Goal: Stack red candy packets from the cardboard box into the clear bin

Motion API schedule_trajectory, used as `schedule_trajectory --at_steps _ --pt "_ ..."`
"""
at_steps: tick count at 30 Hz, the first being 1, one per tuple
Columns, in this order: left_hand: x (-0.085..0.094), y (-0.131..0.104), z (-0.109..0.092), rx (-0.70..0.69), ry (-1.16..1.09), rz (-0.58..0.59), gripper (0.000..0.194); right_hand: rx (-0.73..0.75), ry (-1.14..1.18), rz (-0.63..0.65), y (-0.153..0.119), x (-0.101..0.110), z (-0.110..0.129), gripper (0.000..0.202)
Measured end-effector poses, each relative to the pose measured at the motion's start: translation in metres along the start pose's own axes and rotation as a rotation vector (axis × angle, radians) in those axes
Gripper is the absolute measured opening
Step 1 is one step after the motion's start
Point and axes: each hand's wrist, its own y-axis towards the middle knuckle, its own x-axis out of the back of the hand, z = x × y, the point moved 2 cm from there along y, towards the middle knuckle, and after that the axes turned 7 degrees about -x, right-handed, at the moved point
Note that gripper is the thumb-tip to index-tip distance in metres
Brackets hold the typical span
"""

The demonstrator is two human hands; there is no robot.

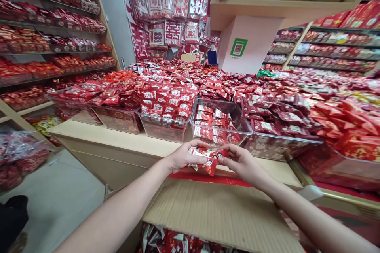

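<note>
Both of my hands hold small red and white candy packets above the front edge of the counter. My left hand has its fingers wrapped round the left side of the packets. The fingers of my right hand pinch their right end. Just beyond the hands stands a clear plastic bin, partly filled with similar packets in rows. Below my hands is the flap of a cardboard box, and more red packets show inside the box.
Fuller clear bins of red packets stand on both sides along the wooden counter. Stocked shelves line the left wall. A white pillar with a QR code and an overhanging shelf are ahead. A filled plastic bag is at the left.
</note>
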Motion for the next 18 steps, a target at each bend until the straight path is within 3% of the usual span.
schedule_trajectory --at_steps 5,9,13,18 --pt "0.001 0.002 0.0 -0.032 -0.063 -0.04 0.049 0.104 -0.202 -0.243 0.002 0.05 0.038 0.028" --pt "0.008 0.005 0.006 -0.002 -0.035 -0.146 0.05 0.041 -0.474 -0.458 0.037 0.094 0.057 0.036" --pt "0.013 0.007 0.013 0.067 0.04 -0.186 0.053 -0.043 -0.896 -0.334 0.086 0.101 0.056 0.026" --pt "0.018 0.007 0.019 0.119 0.129 -0.215 0.058 -0.099 -1.146 -0.18 0.119 0.093 0.053 0.027"
